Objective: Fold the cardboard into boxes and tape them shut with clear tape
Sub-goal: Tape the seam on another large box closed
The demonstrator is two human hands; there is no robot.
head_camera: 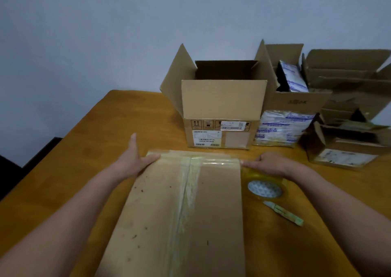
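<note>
Both flat: left hand (135, 160) presses 11 o'clock corner of taped box (190, 202), right hand (273, 163) the 1 o'clock corner. Clear tape roll (265, 189) and knife (283, 212) at 3; open carton (222, 103) close at 12.

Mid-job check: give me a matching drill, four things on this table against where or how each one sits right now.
Things:
1. tape roll
2. knife
3. labelled box
4. taped box

States:
A. open, flaps up, at the far side
B. closed, left hand and right hand on its far edge
C. lying flat beside the taped box's right edge
D. lying slantwise, nearer the camera than the roll

Pairs: 1-C, 2-D, 3-A, 4-B
</note>
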